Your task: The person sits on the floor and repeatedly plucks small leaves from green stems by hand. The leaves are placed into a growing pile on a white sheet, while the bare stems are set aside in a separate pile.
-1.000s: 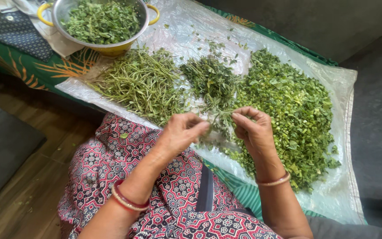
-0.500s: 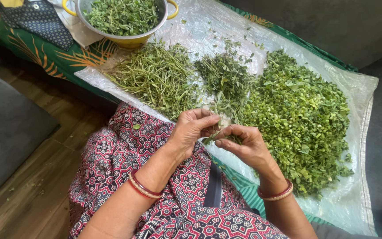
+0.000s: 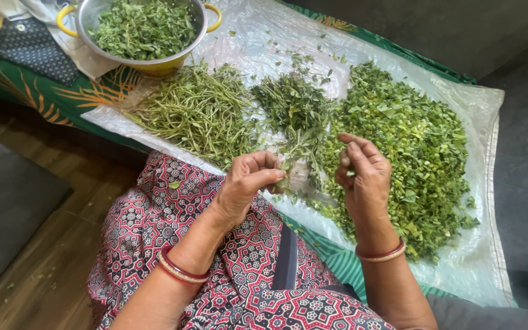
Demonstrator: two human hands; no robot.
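Observation:
My left hand (image 3: 247, 183) pinches a leafy green sprig (image 3: 294, 156) by its stem, just above my lap. My right hand (image 3: 365, 177) is lifted over the big pile of plucked leaves (image 3: 410, 140), its fingertips closed on a small bit of green. A bunch of whole leafy stalks (image 3: 291, 104) lies in the middle of a clear plastic sheet (image 3: 484, 183). A heap of bare stems (image 3: 200, 113) lies to the left of the stalks.
A steel colander with yellow handles (image 3: 139, 27), full of leaves, stands at the back left on a green patterned cloth (image 3: 44, 91). Grey cushions lie at the right and left. Wooden floor shows at lower left. My lap wears red patterned fabric (image 3: 172, 220).
My right hand has pulled away from the left and risen over the leaf pile, taking a plucked bit with it. The left hand keeps its hold on the sprig.

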